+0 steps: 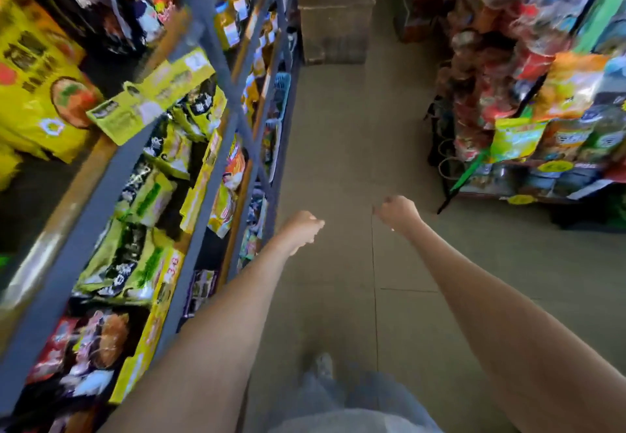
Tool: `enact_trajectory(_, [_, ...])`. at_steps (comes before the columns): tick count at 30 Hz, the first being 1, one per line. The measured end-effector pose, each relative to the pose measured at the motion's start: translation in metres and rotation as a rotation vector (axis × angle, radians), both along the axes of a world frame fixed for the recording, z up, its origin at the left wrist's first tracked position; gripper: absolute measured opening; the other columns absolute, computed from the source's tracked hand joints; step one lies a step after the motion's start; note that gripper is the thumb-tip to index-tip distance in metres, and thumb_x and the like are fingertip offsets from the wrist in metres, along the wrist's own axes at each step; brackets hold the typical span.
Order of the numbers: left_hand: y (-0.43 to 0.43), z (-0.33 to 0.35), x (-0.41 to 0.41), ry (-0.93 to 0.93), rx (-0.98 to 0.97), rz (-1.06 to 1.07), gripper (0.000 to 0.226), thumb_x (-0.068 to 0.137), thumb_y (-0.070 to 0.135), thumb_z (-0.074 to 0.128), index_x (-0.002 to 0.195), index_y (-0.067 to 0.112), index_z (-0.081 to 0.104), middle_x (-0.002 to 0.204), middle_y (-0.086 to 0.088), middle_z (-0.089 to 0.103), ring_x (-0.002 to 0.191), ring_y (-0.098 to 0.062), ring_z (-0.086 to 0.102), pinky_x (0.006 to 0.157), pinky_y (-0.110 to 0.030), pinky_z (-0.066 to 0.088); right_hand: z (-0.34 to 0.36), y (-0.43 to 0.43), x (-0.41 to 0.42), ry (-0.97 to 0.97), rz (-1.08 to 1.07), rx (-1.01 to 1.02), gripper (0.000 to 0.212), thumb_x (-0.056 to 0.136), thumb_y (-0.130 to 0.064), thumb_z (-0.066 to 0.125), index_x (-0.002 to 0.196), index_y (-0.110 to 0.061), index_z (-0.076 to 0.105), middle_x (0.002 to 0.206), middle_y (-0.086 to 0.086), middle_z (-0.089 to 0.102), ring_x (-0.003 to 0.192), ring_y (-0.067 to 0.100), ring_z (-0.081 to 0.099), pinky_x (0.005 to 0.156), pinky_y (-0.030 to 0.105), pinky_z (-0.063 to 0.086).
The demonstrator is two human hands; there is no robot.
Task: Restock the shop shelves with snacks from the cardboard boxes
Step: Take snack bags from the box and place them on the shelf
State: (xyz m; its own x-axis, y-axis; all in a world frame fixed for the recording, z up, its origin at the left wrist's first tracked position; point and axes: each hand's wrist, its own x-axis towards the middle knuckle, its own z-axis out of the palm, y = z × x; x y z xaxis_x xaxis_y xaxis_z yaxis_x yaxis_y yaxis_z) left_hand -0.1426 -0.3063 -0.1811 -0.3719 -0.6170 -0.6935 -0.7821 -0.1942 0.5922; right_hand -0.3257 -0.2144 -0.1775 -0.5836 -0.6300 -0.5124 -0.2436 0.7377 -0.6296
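Plainly, the left hand (303, 229) and right hand (396, 211) curl, holding nothing. Best to walk first to the brown rectangular cardboard box (333, 23), well ahead of both.

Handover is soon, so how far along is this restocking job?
Done: the shelving on the person's left looks well filled with snack packs. In hand: nothing; the left hand and right hand are curled and empty. Remaining: a cardboard box stands down the aisle, contents hidden.
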Motion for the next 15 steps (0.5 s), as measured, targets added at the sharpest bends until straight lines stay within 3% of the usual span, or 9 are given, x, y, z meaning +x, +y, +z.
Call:
enact_trajectory(2, [-0.039,-0.006,-0.036,-0.005,0.073,0.007,0.031,0.099,0.025,0.044,0.069,0.019,0.039,0.071,-0.003,0.045,0.060,-0.018,0.045,0.050,-0.025,0.025,-0.007,-0.037,-0.035,-0.047,-0.037,0.082,0.026,0.097,-0.015,0.050,0.112,0.002,0.062,0.112,0.019,0.063,0.110,0.031,0.059,0.056,0.013,0.045])
enact_trajectory(4, [-0.080,-0.014,-0.074,-0.051,0.103,-0.019,0.032,0.100,0.025,0.042,0.070,0.020,0.036,0.071,0.001,0.043,0.059,-0.014,0.043,0.051,-0.024,0.027,-0.018,-0.074,-0.076,-0.031,-0.044,0.128,0.035,0.095,-0.019,0.055,0.121,0.003,0.059,0.116,0.020,0.061,0.115,0.032,0.058,0.051,0.017,0.041])
enact_trajectory(6, [-0.126,-0.023,-0.115,-0.096,0.040,-0.122,0.026,0.100,0.026,0.043,0.075,0.020,0.042,0.083,-0.003,0.053,0.073,-0.019,0.055,0.064,-0.028,0.043,-0.031,-0.116,-0.123,0.017,-0.001,0.147,0.034,0.095,-0.021,0.055,0.120,0.001,0.060,0.117,0.019,0.061,0.115,0.031,0.057,0.060,0.024,0.041])
enact_trajectory(8, [-0.174,-0.030,-0.159,-0.166,-0.064,-0.282,0.023,0.099,0.028,0.042,0.084,0.013,0.052,0.092,-0.010,0.059,0.092,-0.029,0.061,0.080,-0.035,0.047,-0.042,-0.163,-0.170,0.100,0.092,0.143,0.027,0.096,-0.019,0.052,0.112,0.000,0.063,0.113,0.019,0.062,0.109,0.030,0.058,0.070,0.027,0.041])
enact_trajectory(10, [-0.220,-0.032,-0.204,-0.221,-0.148,-0.435,0.029,0.101,0.029,0.040,0.080,0.011,0.050,0.073,-0.010,0.050,0.083,-0.036,0.058,0.069,-0.034,0.039,-0.046,-0.212,-0.212,0.135,0.171,0.191,0.020,0.095,-0.015,0.048,0.091,-0.002,0.063,0.092,0.014,0.059,0.092,0.025,0.056,0.064,0.027,0.039])
enact_trajectory(12, [-0.265,-0.029,-0.248,-0.247,-0.165,-0.522,0.029,0.101,0.030,0.039,0.079,0.012,0.045,0.066,-0.007,0.041,0.072,-0.029,0.050,0.063,-0.032,0.031,-0.043,-0.264,-0.252,0.146,0.249,0.234,0.025,0.093,-0.012,0.046,0.073,-0.006,0.058,0.080,0.011,0.057,0.090,0.026,0.058,0.059,0.025,0.038])
enact_trajectory(13, [-0.288,-0.028,-0.269,-0.257,-0.169,-0.556,0.028,0.101,0.030,0.039,0.081,0.011,0.046,0.068,-0.008,0.043,0.073,-0.027,0.049,0.063,-0.031,0.031,-0.041,-0.291,-0.271,0.136,0.275,0.228,0.024,0.094,-0.012,0.046,0.076,-0.006,0.061,0.086,0.013,0.060,0.098,0.029,0.060,0.066,0.025,0.039])
enact_trajectory(15, [-0.336,-0.027,-0.305,-0.292,-0.188,-0.596,0.028,0.101,0.030,0.038,0.091,0.007,0.052,0.081,-0.012,0.054,0.078,-0.028,0.053,0.065,-0.031,0.034,-0.035,-0.344,-0.308,0.115,0.312,0.229,0.025,0.095,-0.011,0.046,0.105,-0.001,0.066,0.111,0.016,0.065,0.113,0.030,0.057,0.084,0.025,0.041])
